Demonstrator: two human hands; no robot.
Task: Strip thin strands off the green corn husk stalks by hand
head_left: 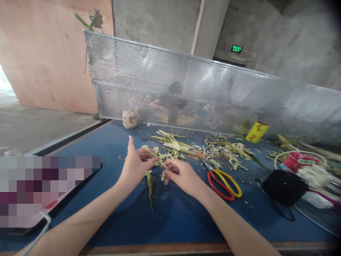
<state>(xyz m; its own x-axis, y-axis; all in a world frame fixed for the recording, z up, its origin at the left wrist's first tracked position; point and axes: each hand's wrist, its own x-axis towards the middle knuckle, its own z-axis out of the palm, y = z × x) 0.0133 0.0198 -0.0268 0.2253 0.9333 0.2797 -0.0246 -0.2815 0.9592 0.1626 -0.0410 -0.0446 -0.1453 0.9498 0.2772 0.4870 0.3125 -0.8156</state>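
Both hands work on plant pieces over the blue table

In the head view, you have both hands near the middle of the blue table (186, 224). Your right hand (185, 174) has its fingers bent and pressed together, and it seems they grasp a pale plant piece (163, 165), which points toward the left hand. Your left hand (135, 161) has one finger raised, and its thumb comes near this same piece; whether the left fingers grip anything, I cannot tell.

Just nearer than the left hand is a greenish stalk (150, 190); if it lies or hangs, I cannot say. Farther away, long pale leaves (174, 143) lie on the table, with a pile of scraps (234, 149) to their right. The scissors (210, 166) lie at the right of your right hand, not held.

In my judgement, the step in hand is pulling or sorting a plant piece with bare fingers. The next move calls for a light, steady pinch, because the piece looks thin and may tear.
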